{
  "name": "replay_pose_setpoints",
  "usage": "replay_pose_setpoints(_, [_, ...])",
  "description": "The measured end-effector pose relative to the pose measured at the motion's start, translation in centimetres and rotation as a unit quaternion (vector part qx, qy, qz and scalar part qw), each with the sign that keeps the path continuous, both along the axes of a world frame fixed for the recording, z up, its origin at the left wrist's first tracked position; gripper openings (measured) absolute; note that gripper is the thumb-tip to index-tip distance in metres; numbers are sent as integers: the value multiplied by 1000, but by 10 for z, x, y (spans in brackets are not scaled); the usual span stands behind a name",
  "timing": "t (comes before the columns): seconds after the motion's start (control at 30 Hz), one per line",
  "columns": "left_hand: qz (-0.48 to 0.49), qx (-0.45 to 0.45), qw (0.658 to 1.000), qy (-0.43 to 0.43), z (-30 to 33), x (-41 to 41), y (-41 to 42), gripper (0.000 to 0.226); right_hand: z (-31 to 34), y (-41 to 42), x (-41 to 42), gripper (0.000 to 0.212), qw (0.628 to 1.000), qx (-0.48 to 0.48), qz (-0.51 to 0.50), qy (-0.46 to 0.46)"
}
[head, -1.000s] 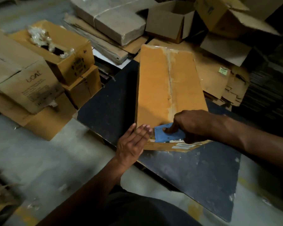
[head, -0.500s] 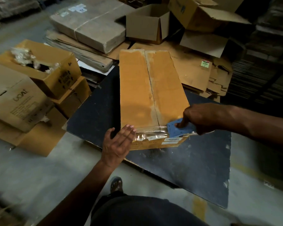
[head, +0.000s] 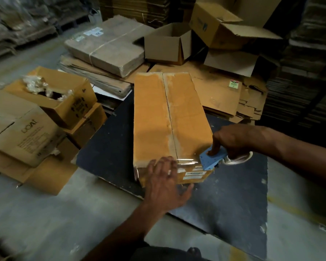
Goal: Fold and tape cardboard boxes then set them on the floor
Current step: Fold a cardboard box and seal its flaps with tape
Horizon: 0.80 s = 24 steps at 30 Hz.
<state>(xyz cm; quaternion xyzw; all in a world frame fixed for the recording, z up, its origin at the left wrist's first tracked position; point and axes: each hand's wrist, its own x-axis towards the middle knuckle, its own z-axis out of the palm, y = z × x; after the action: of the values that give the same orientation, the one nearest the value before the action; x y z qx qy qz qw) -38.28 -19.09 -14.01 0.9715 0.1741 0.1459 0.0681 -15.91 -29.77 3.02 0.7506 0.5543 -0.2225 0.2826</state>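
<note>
A long orange-brown cardboard box (head: 158,117) lies on a black board (head: 230,200), its two top flaps meeting along a centre seam. My right hand (head: 233,142) grips a blue tape dispenser (head: 212,160) at the box's near right corner. Clear tape (head: 186,163) runs across the near top edge from the dispenser toward my left hand. With fingers spread flat, my left hand (head: 167,182) presses on the box's near end and covers its lower left part.
Closed and open cartons (head: 51,95) crowd the floor at the left. Flattened cardboard sheets (head: 220,91) and a tied bundle (head: 105,48) lie behind the board, with open boxes (head: 167,44) at the back. Bare concrete floor (head: 45,213) lies in front.
The dispenser has travelled from the box's middle to its right corner, laying tape across the near edge. My left hand slid from the left corner onto the near end face.
</note>
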Motion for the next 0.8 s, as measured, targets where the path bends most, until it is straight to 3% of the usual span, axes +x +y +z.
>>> replay_pose_setpoints(0.17, [13,-18,999,25,9,40,-51,86,-5,-13,0,54,999,46,-1,8])
replay_pose_setpoints(0.3, [8,-42,999,-26,0,20,-25,77,-8,-17,5,55,998,45,-15,35])
replay_pose_setpoints(0.4, [30,-10,997,-67,-4,-11,1,73,-8,-18,2,61,995,56,-13,76])
replay_pose_setpoints(0.53, [60,28,998,-23,6,-17,9,74,-16,-12,-14,55,992,98,16,80])
replay_pose_setpoints(0.6, [28,38,999,-27,9,-2,-5,76,-16,-9,-17,51,991,109,19,77])
replay_pose_setpoints(0.7, [3,76,996,-45,-2,22,-39,80,-9,-7,-16,53,993,93,10,78])
replay_pose_setpoints(0.8, [9,36,998,-55,-14,26,-43,82,-8,-10,-15,58,994,65,32,80])
